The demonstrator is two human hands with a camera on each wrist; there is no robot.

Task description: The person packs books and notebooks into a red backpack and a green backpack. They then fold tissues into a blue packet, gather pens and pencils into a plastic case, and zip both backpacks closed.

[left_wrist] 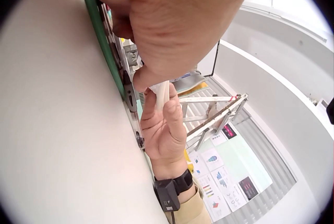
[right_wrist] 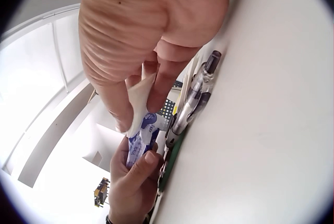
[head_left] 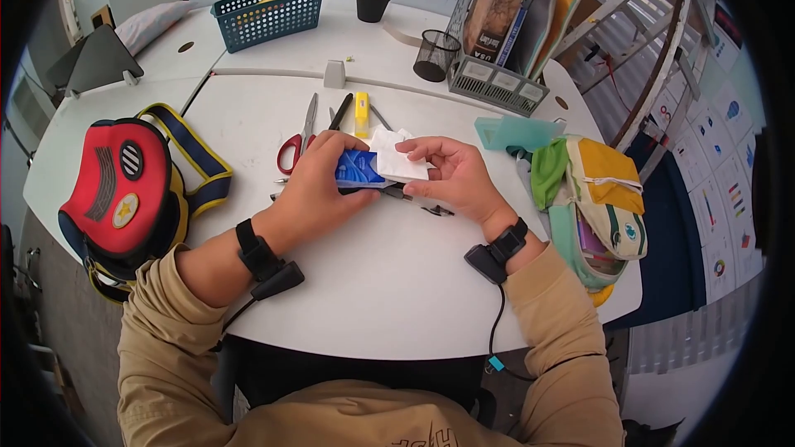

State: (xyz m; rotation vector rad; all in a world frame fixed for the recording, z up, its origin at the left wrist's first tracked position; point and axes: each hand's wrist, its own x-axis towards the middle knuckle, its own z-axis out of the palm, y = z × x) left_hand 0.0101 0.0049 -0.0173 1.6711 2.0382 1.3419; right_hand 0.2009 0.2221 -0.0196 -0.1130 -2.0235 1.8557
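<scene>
Above the white table, my left hand (head_left: pixel 310 182) grips a blue plastic tissue packet (head_left: pixel 354 168) between thumb and fingers. A folded white tissue (head_left: pixel 399 161) sticks out of the packet's right end, and my right hand (head_left: pixel 460 175) pinches it. In the right wrist view the tissue (right_wrist: pixel 140 101) stands between thumb and fingers, its lower end against the packet (right_wrist: pixel 143 139). Clear-barrelled pens (right_wrist: pixel 190 106) lie on the table close by. Beyond the left hand are red-handled scissors (head_left: pixel 289 154), a black pen (head_left: pixel 340 112) and a yellow highlighter-like stick (head_left: pixel 362 116).
On the left sits a red and navy bag (head_left: pixel 112 190) with a strap; on the right, a green, yellow and cream bag (head_left: pixel 600 199). Farther back stand a teal basket (head_left: pixel 269 21), a potted plant (head_left: pixel 373 5), a mesh cup (head_left: pixel 436 56), a grey file rack (head_left: pixel 497 87) and a turquoise box (head_left: pixel 505 133).
</scene>
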